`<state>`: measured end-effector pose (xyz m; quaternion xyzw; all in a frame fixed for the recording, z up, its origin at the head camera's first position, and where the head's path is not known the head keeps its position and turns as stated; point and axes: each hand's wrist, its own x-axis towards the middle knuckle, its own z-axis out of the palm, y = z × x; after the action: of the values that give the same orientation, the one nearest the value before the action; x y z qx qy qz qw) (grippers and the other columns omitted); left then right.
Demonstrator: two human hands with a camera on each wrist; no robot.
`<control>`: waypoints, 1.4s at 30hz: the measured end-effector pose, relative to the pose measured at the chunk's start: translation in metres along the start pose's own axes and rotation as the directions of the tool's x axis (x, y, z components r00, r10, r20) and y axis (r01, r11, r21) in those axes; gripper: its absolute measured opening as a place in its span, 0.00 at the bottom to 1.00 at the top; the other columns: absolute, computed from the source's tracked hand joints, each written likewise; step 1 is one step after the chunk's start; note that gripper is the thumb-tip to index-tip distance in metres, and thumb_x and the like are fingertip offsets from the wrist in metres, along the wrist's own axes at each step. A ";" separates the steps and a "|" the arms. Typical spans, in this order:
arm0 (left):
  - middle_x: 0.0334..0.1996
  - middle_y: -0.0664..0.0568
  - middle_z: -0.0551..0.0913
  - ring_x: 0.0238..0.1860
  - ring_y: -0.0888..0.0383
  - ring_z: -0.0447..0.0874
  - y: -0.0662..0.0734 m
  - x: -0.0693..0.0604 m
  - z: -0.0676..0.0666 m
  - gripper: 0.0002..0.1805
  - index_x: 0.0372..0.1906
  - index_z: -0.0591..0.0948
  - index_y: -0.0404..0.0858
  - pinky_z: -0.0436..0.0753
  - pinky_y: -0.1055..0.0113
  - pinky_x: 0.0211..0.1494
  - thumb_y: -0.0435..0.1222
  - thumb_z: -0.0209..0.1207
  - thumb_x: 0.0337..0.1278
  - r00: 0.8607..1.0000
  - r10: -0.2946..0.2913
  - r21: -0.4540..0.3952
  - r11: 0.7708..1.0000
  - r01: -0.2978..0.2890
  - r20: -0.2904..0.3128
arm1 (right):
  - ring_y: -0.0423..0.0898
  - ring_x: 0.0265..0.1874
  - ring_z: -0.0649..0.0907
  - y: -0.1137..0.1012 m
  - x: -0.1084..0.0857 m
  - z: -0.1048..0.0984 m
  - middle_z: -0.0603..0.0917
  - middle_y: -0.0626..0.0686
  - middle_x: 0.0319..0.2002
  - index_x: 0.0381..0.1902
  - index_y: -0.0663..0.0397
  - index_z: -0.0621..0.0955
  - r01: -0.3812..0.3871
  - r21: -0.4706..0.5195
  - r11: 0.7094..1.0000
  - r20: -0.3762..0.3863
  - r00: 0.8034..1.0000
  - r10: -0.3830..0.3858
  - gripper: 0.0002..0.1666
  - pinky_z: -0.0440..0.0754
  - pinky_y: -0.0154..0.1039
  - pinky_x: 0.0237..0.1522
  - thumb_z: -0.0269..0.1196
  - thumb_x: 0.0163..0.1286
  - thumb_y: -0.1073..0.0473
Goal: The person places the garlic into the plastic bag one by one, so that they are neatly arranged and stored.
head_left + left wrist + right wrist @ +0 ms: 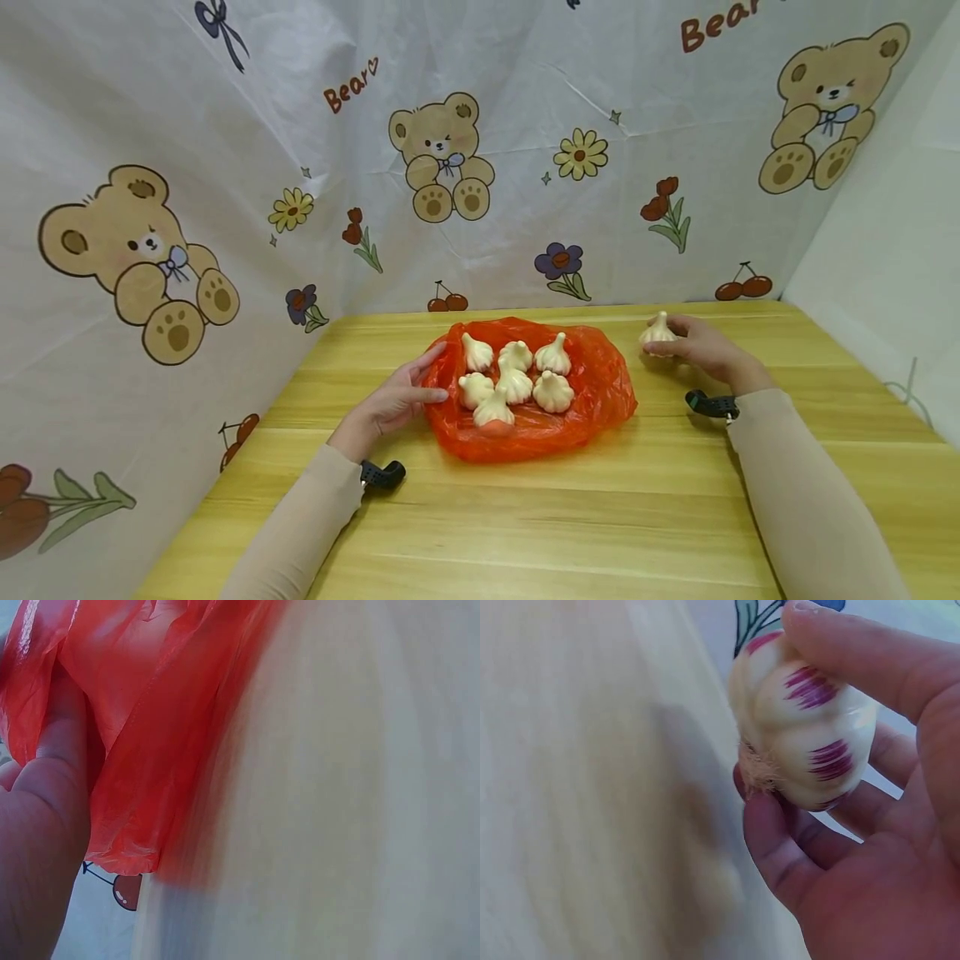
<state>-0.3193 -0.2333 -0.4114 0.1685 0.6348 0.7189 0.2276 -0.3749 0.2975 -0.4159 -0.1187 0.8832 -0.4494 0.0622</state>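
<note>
A red plastic bag (600,383) lies spread open on the wooden table, with several cream garlic bulbs (553,392) sitting in it. At the bag's left edge, my left hand (397,400) holds the plastic between thumb and fingers. The left wrist view shows the thumb (64,735) tucked into a fold of the bag (161,742); the other fingers are mostly hidden. Right of the bag, near the table's back, my right hand (701,346) grips a single garlic bulb (660,335). Up close that garlic bulb (810,735) has purple streaks and a root tuft, held above the table.
A white cloth (510,250) printed with bears and flowers hangs behind the table and along its left side. A plain white wall (885,283) stands on the right, with a thin pale cable (911,387) near the table's right edge.
</note>
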 end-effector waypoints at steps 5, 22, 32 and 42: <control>0.85 0.52 0.46 0.82 0.41 0.51 0.001 0.000 0.000 0.54 0.84 0.50 0.57 0.82 0.56 0.66 0.21 0.61 0.62 1.000 0.005 -0.003 1.000 -0.005 0.003 | 0.41 0.48 0.81 -0.013 -0.002 -0.004 0.74 0.67 0.66 0.75 0.63 0.64 0.029 0.040 0.999 0.012 0.999 -0.030 0.41 0.85 0.35 0.52 0.65 0.75 0.49; 0.85 0.53 0.46 0.82 0.42 0.51 -0.002 0.001 -0.002 0.53 0.84 0.50 0.57 0.81 0.55 0.67 0.21 0.61 0.62 1.000 0.011 0.004 1.000 -0.011 0.013 | 0.55 0.54 0.80 -0.069 -0.008 -0.003 0.79 0.63 0.60 0.70 0.58 0.70 0.075 -0.015 0.997 0.017 0.997 -0.075 0.38 0.84 0.46 0.60 0.66 0.72 0.43; 0.85 0.53 0.46 0.81 0.42 0.54 -0.001 0.001 -0.001 0.53 0.84 0.50 0.56 0.82 0.54 0.66 0.20 0.60 0.62 1.000 -0.001 -0.018 1.000 0.001 -0.002 | 0.55 0.55 0.78 -0.100 -0.013 0.007 0.78 0.62 0.60 0.71 0.58 0.70 0.131 0.002 0.991 0.054 0.990 -0.131 0.39 0.85 0.39 0.56 0.71 0.69 0.49; 0.85 0.54 0.46 0.82 0.41 0.51 -0.001 0.002 0.000 0.52 0.84 0.51 0.56 0.80 0.54 0.68 0.21 0.60 0.63 1.000 -0.007 0.004 1.000 0.007 -0.015 | 0.59 0.60 0.79 -0.125 -0.019 0.019 0.80 0.61 0.60 0.70 0.53 0.74 0.199 0.018 0.980 0.094 0.975 -0.200 0.37 0.86 0.41 0.56 0.73 0.66 0.53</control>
<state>-0.3209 -0.2325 -0.4129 0.1615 0.6386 0.7181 0.2248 -0.3334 0.2161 -0.3259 -0.2278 0.8610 -0.4508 0.0591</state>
